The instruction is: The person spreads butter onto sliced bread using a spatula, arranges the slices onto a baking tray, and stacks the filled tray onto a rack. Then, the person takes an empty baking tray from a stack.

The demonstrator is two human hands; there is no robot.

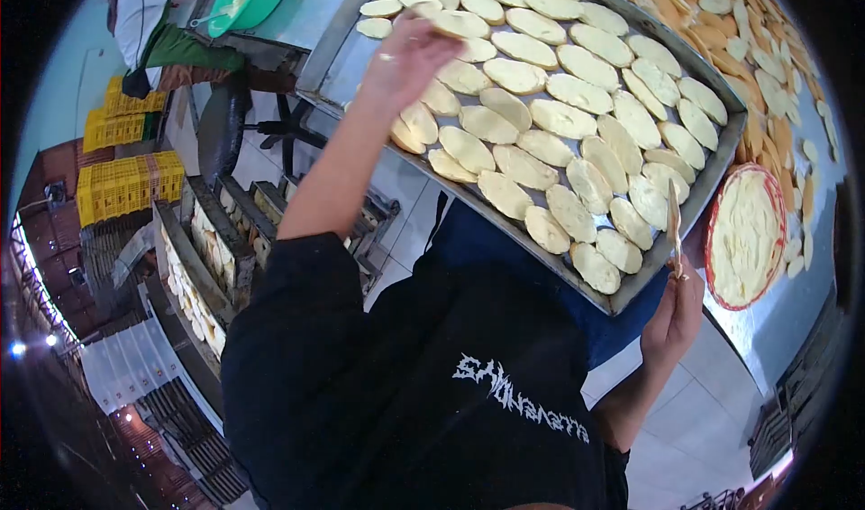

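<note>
My left hand (410,59), somewhat blurred, reaches over the far left part of a large metal tray (662,262). Its fingers are closed at the edge of an oval bread slice (461,23) with a pale spread on top. Rows of similar coated slices (563,118) cover most of the tray, some overlapping. Beside the tray's near right corner, my right hand (676,316) grips a spreading knife (674,231) with its blade pointing up, smeared with the spread. A red-rimmed bowl (777,240) of pale cream stands just right of that hand.
Many loose bread slices (766,59) lie on the metal table (734,330) at right. At upper left are a person (149,23) and a green bowl (252,1). Filled trays (194,285) stand on edge at left, near stacked yellow crates (126,186).
</note>
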